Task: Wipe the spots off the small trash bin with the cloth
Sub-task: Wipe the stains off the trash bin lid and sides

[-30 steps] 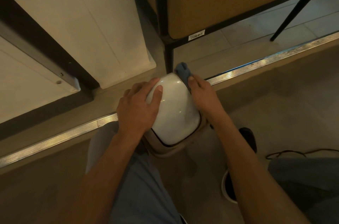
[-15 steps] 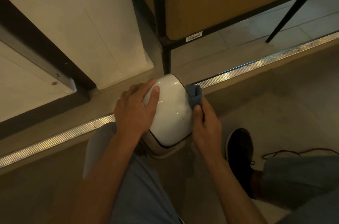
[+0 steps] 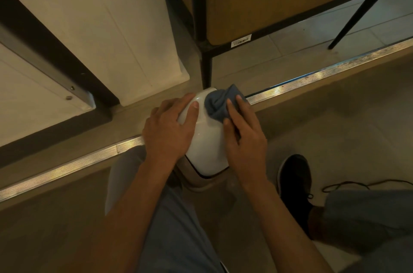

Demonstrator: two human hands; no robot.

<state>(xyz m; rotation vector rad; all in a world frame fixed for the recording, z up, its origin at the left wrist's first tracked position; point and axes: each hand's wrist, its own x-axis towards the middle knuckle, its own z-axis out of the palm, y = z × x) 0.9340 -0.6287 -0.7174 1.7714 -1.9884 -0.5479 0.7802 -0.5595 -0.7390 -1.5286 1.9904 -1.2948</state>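
The small white trash bin stands on the floor between my knees, its domed lid glossy. My left hand grips the lid's left side, thumb lying across the top. My right hand presses a bunched blue cloth against the lid's upper right part, fingers lying over the cloth. No spots show on the lid at this size.
A black metal furniture leg stands just behind the bin. A metal floor strip runs diagonally. A white panel rises at left. My black shoe and a dark cord lie at right.
My right hand has carried the cloth from the lid's right side up onto its upper right top. My left hand has kept its hold on the bin.
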